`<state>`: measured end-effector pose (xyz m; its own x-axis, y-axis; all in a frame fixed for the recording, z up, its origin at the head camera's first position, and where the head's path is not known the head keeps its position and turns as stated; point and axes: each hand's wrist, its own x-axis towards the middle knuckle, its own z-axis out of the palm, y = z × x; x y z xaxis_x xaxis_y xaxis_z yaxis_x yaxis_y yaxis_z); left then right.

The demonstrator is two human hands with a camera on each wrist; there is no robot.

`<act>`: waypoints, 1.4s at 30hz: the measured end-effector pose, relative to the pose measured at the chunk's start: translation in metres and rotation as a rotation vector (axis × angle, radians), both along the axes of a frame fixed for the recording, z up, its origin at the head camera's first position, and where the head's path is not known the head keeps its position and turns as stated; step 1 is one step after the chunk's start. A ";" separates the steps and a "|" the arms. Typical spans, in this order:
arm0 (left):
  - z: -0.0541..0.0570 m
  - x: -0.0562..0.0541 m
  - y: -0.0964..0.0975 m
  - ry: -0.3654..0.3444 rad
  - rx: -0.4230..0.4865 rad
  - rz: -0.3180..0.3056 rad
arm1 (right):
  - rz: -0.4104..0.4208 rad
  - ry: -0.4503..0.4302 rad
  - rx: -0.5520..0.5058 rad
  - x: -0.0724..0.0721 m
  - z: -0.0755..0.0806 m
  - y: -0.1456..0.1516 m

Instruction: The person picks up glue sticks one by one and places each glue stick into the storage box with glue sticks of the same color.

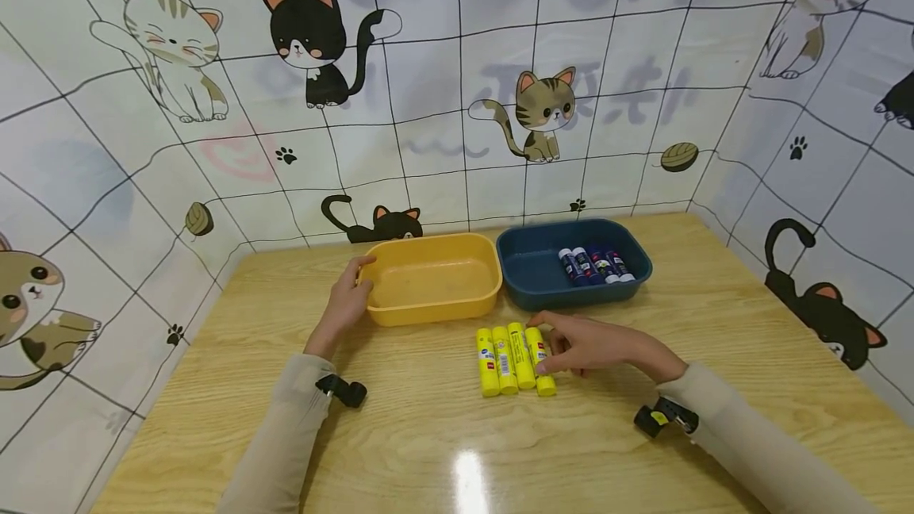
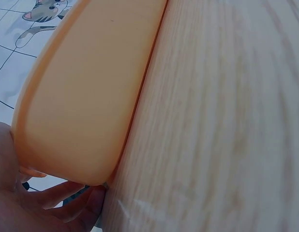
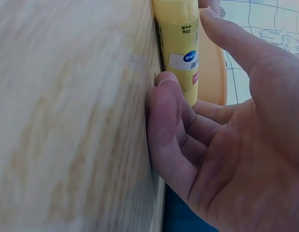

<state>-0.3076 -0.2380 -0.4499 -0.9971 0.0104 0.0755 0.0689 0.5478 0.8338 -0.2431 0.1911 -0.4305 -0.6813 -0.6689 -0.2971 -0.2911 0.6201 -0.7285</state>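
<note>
My left hand (image 1: 347,300) grips the left end of a yellow plastic bin (image 1: 435,314), with fingers at its rim; in the left wrist view other fingers (image 2: 74,205) curl beneath that end. Several yellow glue sticks (image 1: 505,359) lie side by side on the table in front of the bins. My right hand (image 1: 589,342) is at the rightmost glue stick (image 1: 544,377), its index finger at the far end and thumb along the side. From the right wrist, the labelled yellow glue stick (image 3: 178,43) shows between thumb and fingers, with the lower fingers curled against the table.
A dark blue bin (image 1: 528,260) stands right beside the yellow one, holding several dark blue glue sticks with white ends (image 1: 596,266) on its right side. Walls with a cat-print covering (image 1: 428,117) close off the back and sides of the wooden table (image 1: 400,435).
</note>
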 end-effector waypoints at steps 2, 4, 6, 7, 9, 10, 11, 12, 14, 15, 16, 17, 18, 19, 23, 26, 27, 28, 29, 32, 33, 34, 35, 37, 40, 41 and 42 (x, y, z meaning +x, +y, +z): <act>0.000 0.000 -0.001 -0.001 0.000 0.001 | -0.004 -0.007 -0.001 0.000 -0.001 -0.001; 0.001 0.000 -0.001 0.001 -0.004 0.004 | -0.007 -0.014 -0.007 -0.001 -0.002 -0.001; 0.002 0.000 -0.002 0.003 -0.010 -0.002 | -0.012 -0.025 -0.013 -0.001 -0.003 -0.001; 0.002 -0.001 -0.002 0.004 -0.009 -0.002 | -0.013 -0.029 -0.016 -0.001 -0.003 -0.001; 0.003 -0.001 -0.002 0.007 -0.010 -0.002 | -0.011 -0.032 -0.020 -0.001 -0.004 -0.001; 0.003 -0.001 -0.002 0.006 -0.013 -0.003 | -0.010 -0.033 -0.020 -0.002 -0.004 -0.001; 0.003 -0.001 -0.003 0.005 -0.013 -0.001 | -0.007 -0.034 -0.024 -0.002 -0.004 -0.001; 0.004 -0.001 -0.003 0.004 -0.013 0.003 | -0.003 -0.033 -0.024 -0.002 -0.004 -0.002; 0.004 -0.001 -0.004 0.003 -0.014 0.010 | 0.001 -0.035 -0.023 -0.003 -0.003 -0.002; 0.004 0.000 -0.004 0.004 -0.014 0.013 | 0.001 -0.036 -0.021 -0.003 -0.003 -0.003; 0.005 0.000 -0.005 0.003 -0.014 0.013 | 0.002 -0.039 -0.021 -0.004 -0.002 -0.003; 0.005 0.000 -0.005 0.003 -0.011 0.014 | 0.001 -0.042 -0.020 -0.004 -0.002 -0.003; 0.005 0.000 -0.005 0.003 -0.009 0.013 | -0.001 -0.042 -0.016 -0.004 -0.001 -0.003; 0.005 0.000 -0.005 0.004 -0.007 0.014 | -0.003 -0.043 -0.014 -0.004 -0.001 -0.003; 0.005 0.000 -0.005 0.006 -0.004 0.012 | -0.001 -0.042 -0.011 -0.005 0.000 -0.003; 0.005 0.000 -0.003 0.008 -0.004 0.010 | 0.005 -0.041 -0.014 -0.005 -0.001 -0.002; 0.005 0.000 -0.003 0.009 -0.005 0.009 | 0.006 -0.042 -0.016 -0.005 -0.001 -0.001; 0.005 -0.001 -0.003 0.010 -0.005 0.009 | 0.007 -0.043 -0.016 -0.005 -0.002 -0.001; 0.004 -0.001 -0.002 0.013 -0.007 0.007 | 0.006 -0.044 -0.016 -0.005 -0.002 0.000; 0.003 -0.002 -0.001 0.015 -0.007 0.004 | -0.005 -0.050 -0.012 -0.004 -0.003 0.000; 0.003 -0.002 -0.001 0.014 -0.006 0.004 | -0.010 -0.053 -0.012 -0.003 -0.003 0.000; 0.002 -0.002 0.000 0.014 -0.007 0.003 | -0.014 -0.056 -0.011 -0.003 -0.003 0.000; 0.002 -0.001 0.000 0.012 -0.005 0.003 | -0.017 -0.060 -0.014 -0.003 -0.003 0.000; 0.001 -0.001 0.000 0.010 0.000 0.004 | -0.018 -0.066 -0.021 -0.002 -0.002 0.000; 0.001 -0.001 0.000 0.011 0.002 0.001 | -0.017 -0.070 -0.025 -0.001 0.000 0.001; 0.001 -0.001 0.000 0.012 0.006 0.002 | -0.016 -0.071 -0.028 -0.001 0.001 0.001; 0.000 -0.001 0.000 0.012 0.008 0.003 | -0.016 -0.070 -0.028 -0.001 0.002 0.002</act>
